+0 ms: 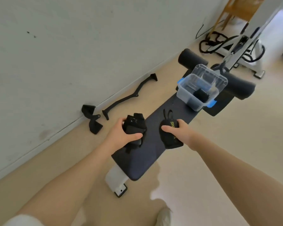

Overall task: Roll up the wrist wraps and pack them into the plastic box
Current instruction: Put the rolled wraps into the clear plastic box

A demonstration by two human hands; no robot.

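Both hands are out over a dark padded workout bench (137, 162), the table here, each gripping 1 black wrist wrap. The left hand (121, 136) has its fingers and thumb curled round a loosely bundled wrist wrap (134, 126), with a strap end hanging below the palm toward the pad. The right hand (181, 132) is clamped on a second wrist wrap (169, 132), which is rolled tighter, bears yellow lettering, and has a thin loop sticking up from its far end.

Farther along the bench sits the clear plastic box (194, 98) with blue latches; its transparent lid (209, 77) is tipped up behind it, and a black item lies inside, too small to identify. Just behind the box a black foam roller pad (242, 85) crosses the bench.

On the beige floor (219, 160) by the white wall (72, 46) lie a curved black cable bar (129, 97) and black strap handles (91, 118). A white machine frame (245, 46) stands beyond.
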